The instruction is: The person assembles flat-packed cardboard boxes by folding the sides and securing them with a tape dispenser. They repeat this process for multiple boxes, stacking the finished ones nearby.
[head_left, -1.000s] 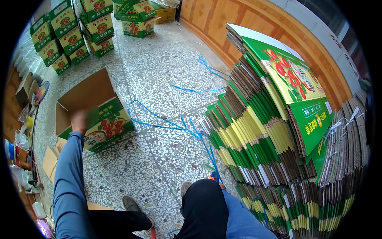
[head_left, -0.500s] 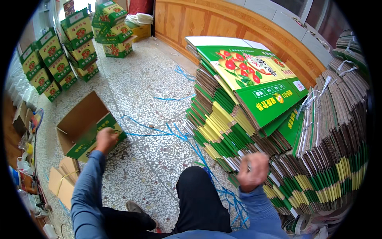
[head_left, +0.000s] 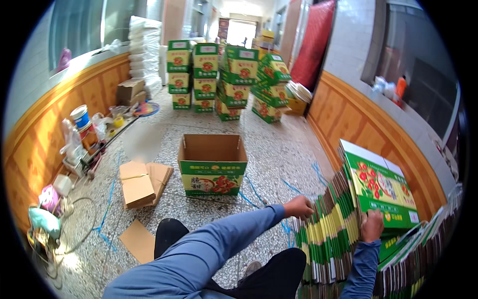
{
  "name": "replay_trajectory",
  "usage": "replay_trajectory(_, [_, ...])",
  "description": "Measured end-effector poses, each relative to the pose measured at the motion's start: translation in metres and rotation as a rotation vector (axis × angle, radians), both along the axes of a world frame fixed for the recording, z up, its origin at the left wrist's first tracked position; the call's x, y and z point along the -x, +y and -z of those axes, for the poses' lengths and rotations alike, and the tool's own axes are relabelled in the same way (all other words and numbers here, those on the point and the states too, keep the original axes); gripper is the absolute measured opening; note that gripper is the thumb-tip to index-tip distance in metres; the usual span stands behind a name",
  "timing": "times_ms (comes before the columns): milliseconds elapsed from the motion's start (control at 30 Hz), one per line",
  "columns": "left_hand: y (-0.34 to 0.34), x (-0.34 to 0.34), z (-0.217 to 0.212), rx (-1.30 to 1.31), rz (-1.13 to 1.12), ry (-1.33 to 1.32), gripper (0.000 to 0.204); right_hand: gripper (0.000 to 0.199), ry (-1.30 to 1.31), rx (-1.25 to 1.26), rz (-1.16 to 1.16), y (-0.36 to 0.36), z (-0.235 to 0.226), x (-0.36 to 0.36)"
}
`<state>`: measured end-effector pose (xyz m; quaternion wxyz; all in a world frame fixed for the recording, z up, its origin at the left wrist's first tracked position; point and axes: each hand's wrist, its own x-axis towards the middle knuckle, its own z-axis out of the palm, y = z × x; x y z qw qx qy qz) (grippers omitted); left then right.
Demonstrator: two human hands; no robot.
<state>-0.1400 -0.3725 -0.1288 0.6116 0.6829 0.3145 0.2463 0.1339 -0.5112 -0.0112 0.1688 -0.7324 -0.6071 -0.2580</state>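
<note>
While both hands rest on the stack of flattened cartons [head_left: 331, 234], the left hand [head_left: 300, 207] curls its fingers over the stack's near edge and the right hand [head_left: 372, 225] grips the top flat carton [head_left: 381, 189] by its lower rim. That carton is green with red fruit pictures (yellow and white stripes line the edges below it). Beyond the left hand, well apart, stands an open carton [head_left: 212, 164].
</note>
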Motion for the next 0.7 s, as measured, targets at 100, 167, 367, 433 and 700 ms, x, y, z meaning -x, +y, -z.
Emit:
replay_trajectory(100, [0.006,-0.025,-0.003,0.221,0.011,-0.133,0.017,0.033,-0.002,0.052,0.114,-0.001,-0.009,0.012])
replay_trajectory(167, [0.008,-0.056,0.003,0.322,-0.009,-0.185,0.022,0.037,0.015,0.140,0.164,-0.004,-0.004,0.008])
replay_trajectory(367, [0.060,-0.136,-0.020,0.668,0.278,-0.403,0.035,0.033,-0.022,0.002,0.017,0.013,0.024,-0.008])
replay_trajectory(433, [0.025,-0.174,-0.055,0.503,0.017,-0.257,0.036,0.030,-0.150,-0.127,0.002,0.001,0.032,-0.017])
replay_trajectory(700, [0.014,-0.185,-0.074,0.138,-0.295,-0.109,0.054,0.030,-0.034,-0.124,-0.023,0.007,0.037,0.004])
